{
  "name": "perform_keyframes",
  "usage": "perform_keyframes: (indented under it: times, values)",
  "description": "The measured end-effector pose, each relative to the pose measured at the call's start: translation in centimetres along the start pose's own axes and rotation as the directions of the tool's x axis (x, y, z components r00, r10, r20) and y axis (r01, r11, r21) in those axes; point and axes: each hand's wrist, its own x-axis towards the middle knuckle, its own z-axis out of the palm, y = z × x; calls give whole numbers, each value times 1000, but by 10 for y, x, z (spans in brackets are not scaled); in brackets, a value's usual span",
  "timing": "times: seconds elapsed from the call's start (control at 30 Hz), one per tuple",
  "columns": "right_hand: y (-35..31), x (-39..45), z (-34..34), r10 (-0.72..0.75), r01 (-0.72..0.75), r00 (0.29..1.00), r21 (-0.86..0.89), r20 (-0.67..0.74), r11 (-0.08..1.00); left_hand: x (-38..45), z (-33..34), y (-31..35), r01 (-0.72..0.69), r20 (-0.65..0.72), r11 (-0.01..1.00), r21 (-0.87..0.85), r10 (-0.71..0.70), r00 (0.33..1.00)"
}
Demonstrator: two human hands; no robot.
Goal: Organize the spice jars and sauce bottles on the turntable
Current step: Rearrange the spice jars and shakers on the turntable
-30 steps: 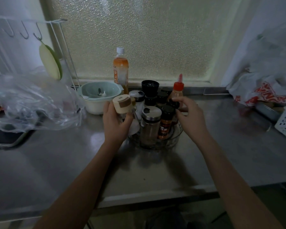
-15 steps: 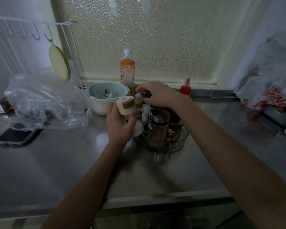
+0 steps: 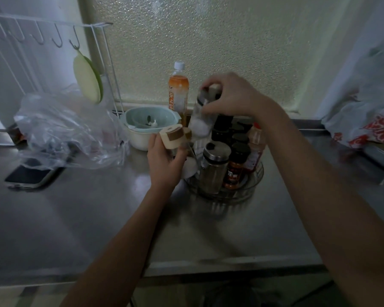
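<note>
A clear round turntable (image 3: 248,189) sits on the steel counter and carries several jars and bottles. At its front stand a steel-lidded glass jar (image 3: 214,167) and a dark-capped jar with an orange label (image 3: 235,166). My left hand (image 3: 164,161) grips a jar with a beige wooden lid (image 3: 171,137) at the turntable's left edge. Over the turntable's back left, my right hand (image 3: 228,96) holds a clear shaker with white contents (image 3: 201,119) by its top, lifted and tilted. A red-labelled sauce bottle (image 3: 254,147) stands at the right, partly behind my right forearm.
An orange drink bottle (image 3: 178,89) stands by the frosted window. A pale green bowl (image 3: 150,126) sits left of the turntable. A crumpled clear plastic bag (image 3: 64,127) and a phone (image 3: 31,175) lie at the left. A white bag with red print (image 3: 368,122) fills the right.
My right hand crossed from the turntable's right side to its back left, closed on the clear shaker and lifted it off. The left hand kept its jar nearly still.
</note>
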Motion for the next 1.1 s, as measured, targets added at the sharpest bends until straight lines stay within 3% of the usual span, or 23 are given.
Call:
perform_keyframes:
  times: [0.13,0.43,0.93,1.1]
  values:
    - [-8,-11,-20,-46,62,987,99,-154,993,2,-2,-2,96,-23,990,-108,-99,995]
    - [-19,-32,-9,-97,110,990,131,-101,985,6,-11,-8,109,-138,990,-90,-121,983]
    - [-22,-35,5,-117,152,972,167,-202,974,6,-1,-8,234,71,957,-174,-225,972]
    - [-24,-27,13,-88,119,978,153,-190,981,7,0,-10,278,64,936,-215,-271,961]
